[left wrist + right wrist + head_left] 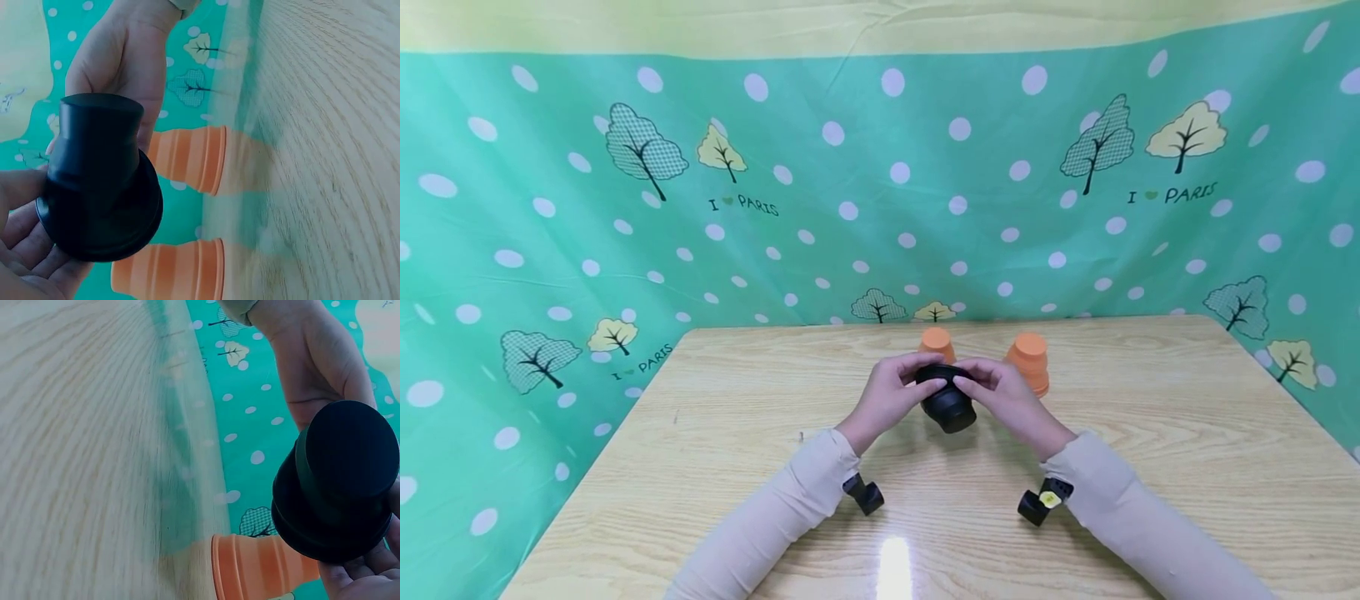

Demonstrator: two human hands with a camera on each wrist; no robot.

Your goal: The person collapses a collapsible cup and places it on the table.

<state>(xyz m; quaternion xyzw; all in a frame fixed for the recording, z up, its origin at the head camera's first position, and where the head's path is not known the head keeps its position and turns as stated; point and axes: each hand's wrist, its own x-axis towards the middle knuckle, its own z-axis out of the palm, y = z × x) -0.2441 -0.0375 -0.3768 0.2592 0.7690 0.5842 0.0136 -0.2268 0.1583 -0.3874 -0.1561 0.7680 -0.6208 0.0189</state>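
Both hands hold a black stepped cup (951,410) above the table, its narrow end tilted down and toward the person. The left hand (891,393) grips the wide rim from the left, thumb on the near side. From the right, the right hand (1009,402) pinches the same rim, its thumb close to the other thumb. In the left wrist view the narrow end of the black cup (100,144) faces the camera. Two orange stepped cups stand upside down beyond the hands: one orange cup (937,340) partly hidden behind them, the other orange cup (1028,360) beside the right hand.
A light wood-grain table (737,433) spreads beneath the hands. Behind it hangs a green curtain (805,167) with white dots and printed trees. Small black wrist cameras (868,497) hang below both sleeves.
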